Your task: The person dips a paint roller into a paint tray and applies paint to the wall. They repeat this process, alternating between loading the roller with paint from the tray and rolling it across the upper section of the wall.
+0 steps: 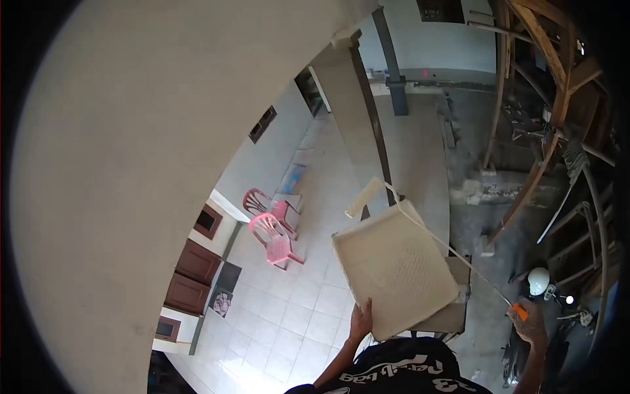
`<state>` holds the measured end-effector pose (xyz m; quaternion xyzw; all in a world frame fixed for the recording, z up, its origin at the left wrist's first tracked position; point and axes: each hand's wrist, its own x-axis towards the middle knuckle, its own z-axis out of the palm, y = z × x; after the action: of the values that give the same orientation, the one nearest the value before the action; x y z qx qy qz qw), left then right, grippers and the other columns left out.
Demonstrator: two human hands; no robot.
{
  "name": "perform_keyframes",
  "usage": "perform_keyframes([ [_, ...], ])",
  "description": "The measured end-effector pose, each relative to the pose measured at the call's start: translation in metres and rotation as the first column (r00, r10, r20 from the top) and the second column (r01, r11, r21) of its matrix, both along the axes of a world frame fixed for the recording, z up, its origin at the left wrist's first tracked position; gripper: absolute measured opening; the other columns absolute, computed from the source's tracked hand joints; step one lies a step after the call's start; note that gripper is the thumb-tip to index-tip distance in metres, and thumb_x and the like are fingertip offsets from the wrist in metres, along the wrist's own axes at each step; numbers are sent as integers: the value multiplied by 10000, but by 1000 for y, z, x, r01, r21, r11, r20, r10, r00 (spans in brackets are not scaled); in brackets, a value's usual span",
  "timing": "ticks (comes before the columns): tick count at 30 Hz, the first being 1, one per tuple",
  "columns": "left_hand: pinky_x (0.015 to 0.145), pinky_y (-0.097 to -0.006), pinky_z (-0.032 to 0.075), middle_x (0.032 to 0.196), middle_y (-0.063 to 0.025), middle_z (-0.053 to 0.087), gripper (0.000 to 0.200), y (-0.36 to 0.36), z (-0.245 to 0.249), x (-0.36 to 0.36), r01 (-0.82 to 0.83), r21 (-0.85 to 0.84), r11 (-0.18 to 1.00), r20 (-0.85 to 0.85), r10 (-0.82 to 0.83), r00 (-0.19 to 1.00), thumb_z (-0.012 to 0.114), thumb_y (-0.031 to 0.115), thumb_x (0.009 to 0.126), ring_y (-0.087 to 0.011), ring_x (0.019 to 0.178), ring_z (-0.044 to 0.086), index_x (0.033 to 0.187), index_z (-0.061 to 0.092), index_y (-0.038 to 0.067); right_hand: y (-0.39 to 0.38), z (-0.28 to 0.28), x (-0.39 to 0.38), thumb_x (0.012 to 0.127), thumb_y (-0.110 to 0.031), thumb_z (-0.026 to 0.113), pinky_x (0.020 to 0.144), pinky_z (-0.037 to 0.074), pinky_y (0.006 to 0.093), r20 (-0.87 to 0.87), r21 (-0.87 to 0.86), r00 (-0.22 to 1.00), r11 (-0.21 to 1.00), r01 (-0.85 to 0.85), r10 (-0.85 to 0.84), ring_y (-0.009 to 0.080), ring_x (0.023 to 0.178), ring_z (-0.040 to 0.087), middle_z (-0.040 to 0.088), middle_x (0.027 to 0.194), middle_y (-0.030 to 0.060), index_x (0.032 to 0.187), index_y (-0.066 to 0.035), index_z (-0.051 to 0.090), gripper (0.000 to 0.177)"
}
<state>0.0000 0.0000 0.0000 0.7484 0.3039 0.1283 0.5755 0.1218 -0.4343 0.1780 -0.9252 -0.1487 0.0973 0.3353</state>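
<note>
A paint roller (364, 198) with a cream-coated sleeve, a long thin metal frame and an orange handle extends past the far edge of a paint tray. My right hand (531, 325) is closed around the handle at the lower right. The beige paint tray (387, 269), smeared with paint and textured on its right part, is tilted in front of my body. At its lower left edge is my left hand (360, 320), gripping the rim; the fingers beneath are hidden. Below the tray's right side, a dark-edged flat surface (453, 295) shows partly.
A large beige wall surface (118, 164) fills the left. Far below on the tiled floor (275, 315) stand two pink plastic chairs (278, 246). Wooden beams (561, 85) rise on the right, with a white helmet (539, 281) lower down. A dark post (397, 92) stands beyond.
</note>
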Motion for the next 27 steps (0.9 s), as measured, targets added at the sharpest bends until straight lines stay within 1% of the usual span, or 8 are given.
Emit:
perform_keyframes([
  [5, 897, -435, 461, 1142, -334, 579, 588, -4, 41, 8, -33, -17, 999, -18, 33, 999, 478, 415, 975, -429, 1098, 571, 1217, 464, -121, 39, 18, 10, 865, -263, 661, 558, 433, 358, -294, 215, 956, 974, 77, -11, 222, 582, 590, 562, 617, 147, 856, -8, 577, 269],
  [6, 903, -428, 461, 1136, -325, 589, 605, -3, 35, 5, -40, -21, 999, -44, 39, 998, 478, 434, 970, -415, 1104, 575, 1216, 474, -118, 31, -10, 12, 876, -252, 643, 544, 413, 361, -99, 110, 995, 993, 30, -19, 211, 567, 561, 545, 611, 149, 825, 2, 557, 273],
  [9, 904, -424, 462, 1116, -314, 603, 621, 0, 19, 7, -53, -24, 998, -82, 51, 995, 473, 451, 966, -409, 1097, 581, 1207, 486, -121, 47, 0, 23, 882, -261, 629, 536, 397, 353, 7, 158, 1000, 987, 1, -2, 178, 559, 512, 538, 603, 122, 804, 3, 555, 285],
  [15, 907, -425, 461, 1111, -295, 616, 594, 0, 41, 10, -83, -32, 996, -88, 80, 993, 476, 444, 966, -400, 1090, 589, 1208, 506, -99, 60, -39, 42, 895, -265, 612, 525, 381, 326, -214, 381, 975, 924, 32, 55, 97, 580, 442, 494, 588, 50, 763, 9, 577, 306],
  [21, 910, -417, 462, 1115, -280, 622, 586, 1, 28, 8, -70, -27, 997, -73, 68, 995, 483, 437, 965, -383, 1088, 597, 1221, 507, -90, 97, -11, 47, 904, -397, 623, 508, 358, 265, -209, 437, 957, 895, -95, 204, 47, 588, 420, 493, 648, -56, 773, -34, 582, 388],
  [25, 919, -416, 459, 1125, -272, 623, 601, 1, 24, 8, -105, -57, 993, -126, 98, 987, 489, 458, 955, -380, 1087, 599, 1229, 512, -77, 115, -18, 62, 910, -386, 609, 524, 378, 258, -159, 404, 953, 898, -177, 260, 53, 600, 434, 518, 664, -42, 791, -22, 592, 384],
  [26, 922, -418, 458, 1128, -271, 622, 607, 2, 26, 9, -121, -57, 991, -147, 112, 983, 489, 467, 953, -380, 1087, 599, 1230, 514, -73, 122, -16, 66, 899, -301, 601, 553, 429, 337, -118, 330, 958, 921, -209, 260, 123, 584, 509, 564, 611, 77, 819, 6, 601, 318],
  [27, 924, -420, 457, 1130, -273, 621, 615, 3, 27, 10, -117, -51, 992, -153, 108, 982, 484, 475, 951, -381, 1089, 598, 1232, 514, -71, 131, -12, 70, 900, -299, 598, 556, 431, 334, -99, 367, 956, 903, -222, 276, 121, 591, 512, 566, 616, 75, 826, 8, 600, 316],
])
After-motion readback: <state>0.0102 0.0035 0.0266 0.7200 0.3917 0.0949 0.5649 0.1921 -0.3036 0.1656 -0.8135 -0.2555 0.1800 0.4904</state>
